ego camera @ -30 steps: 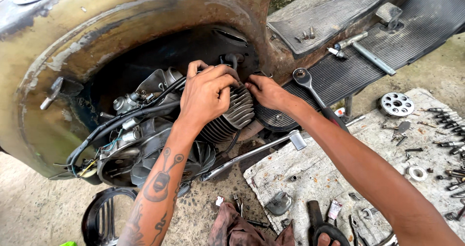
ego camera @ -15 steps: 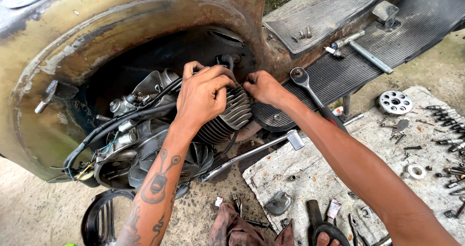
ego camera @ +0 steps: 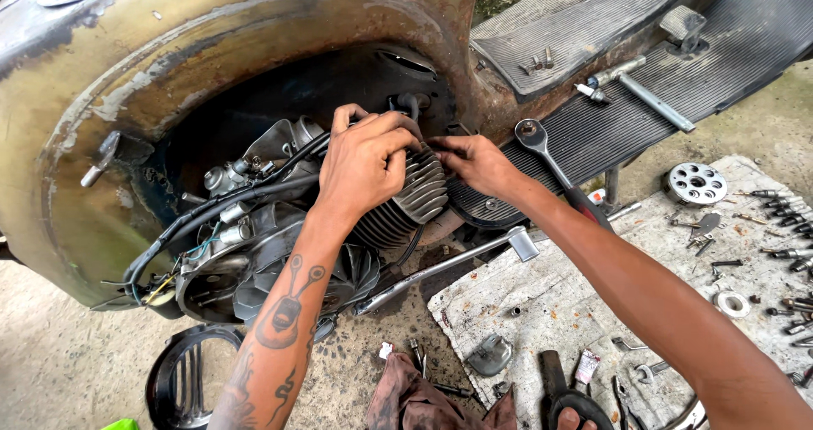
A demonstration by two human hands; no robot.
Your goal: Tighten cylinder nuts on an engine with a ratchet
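Finned cylinder (ego camera: 406, 197) being gripped at top edge by left hand (ego camera: 366, 161); right hand (ego camera: 476, 162) pinching narrowly at head end. Even, square seating on engine case (ego camera: 254, 261) being advised.

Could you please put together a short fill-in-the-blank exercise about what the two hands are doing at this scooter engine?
1. Both hands rest on the finned engine ____, the left hand over its top and the right hand at its end.
2. The ratchet wrench lies on the ribbed ____ of the scooter.
3. The left forearm bears a ____.
4. The round perforated disc lies on the grey ____ on the ground.

Missing words: cylinder; floorboard; tattoo; slab
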